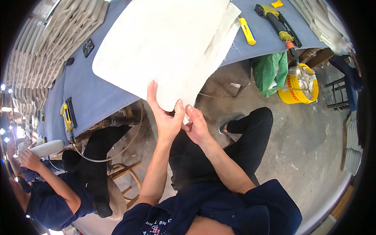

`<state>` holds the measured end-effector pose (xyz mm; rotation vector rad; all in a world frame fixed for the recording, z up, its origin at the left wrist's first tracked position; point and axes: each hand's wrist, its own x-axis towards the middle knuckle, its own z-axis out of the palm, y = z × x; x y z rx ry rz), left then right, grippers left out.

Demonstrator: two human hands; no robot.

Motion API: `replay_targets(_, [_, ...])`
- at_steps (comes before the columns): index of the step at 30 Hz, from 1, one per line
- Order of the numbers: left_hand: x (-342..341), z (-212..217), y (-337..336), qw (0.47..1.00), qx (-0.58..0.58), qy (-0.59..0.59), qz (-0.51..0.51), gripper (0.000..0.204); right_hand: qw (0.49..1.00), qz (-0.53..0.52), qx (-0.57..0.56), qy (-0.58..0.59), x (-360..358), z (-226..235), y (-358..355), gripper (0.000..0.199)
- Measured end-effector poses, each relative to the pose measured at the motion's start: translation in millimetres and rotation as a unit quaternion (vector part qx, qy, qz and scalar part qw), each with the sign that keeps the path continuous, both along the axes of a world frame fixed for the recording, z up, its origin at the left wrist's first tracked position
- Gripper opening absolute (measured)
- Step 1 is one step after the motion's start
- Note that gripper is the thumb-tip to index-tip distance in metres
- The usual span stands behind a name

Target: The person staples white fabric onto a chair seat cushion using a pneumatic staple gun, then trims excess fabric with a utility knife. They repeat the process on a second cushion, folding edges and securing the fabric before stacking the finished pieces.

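A large off-white fabric-covered panel [156,43] lies on the blue-covered table, its near corner reaching past the table edge toward me. Loose threads fray along its right side. At that near corner my left hand [167,121] is closed on the panel, index finger stretched up over the fabric and thumb pressing close to the edge. Right beside it, my right hand [197,127] pinches the corner of the fabric between thumb and fingers. The two thumbs are almost touching. The panel's underside and some of my fingertips are hidden.
A yellow-handled tool [247,31] and a staple gun with hose [274,19] lie at right; another staple gun [68,117] at left. Stacked pale panels [58,43] stand far left. Below are a yellow bucket [301,88] and green sack [270,70]. A co-worker [58,196] sits left.
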<state>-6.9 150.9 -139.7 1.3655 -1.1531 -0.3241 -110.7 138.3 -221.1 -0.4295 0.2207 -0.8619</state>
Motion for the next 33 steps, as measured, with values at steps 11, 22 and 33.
replay_targets(11, [0.0,-1.0,0.5,0.999,0.007,-0.025,0.026,0.081,0.998,0.005,0.042,0.036,4.3,23.2,3.7,0.03])
replay_targets(22, [11.4,-4.1,4.2,0.996,0.002,-0.086,0.033,0.059,0.584,-0.253,-0.591,0.496,-96.8,142.2,-135.5,0.021])
replay_targets(33, [33.7,14.0,1.1,0.996,-0.016,-0.085,-0.028,0.056,0.164,-0.175,-0.442,0.864,-214.2,154.5,-371.1,0.066])
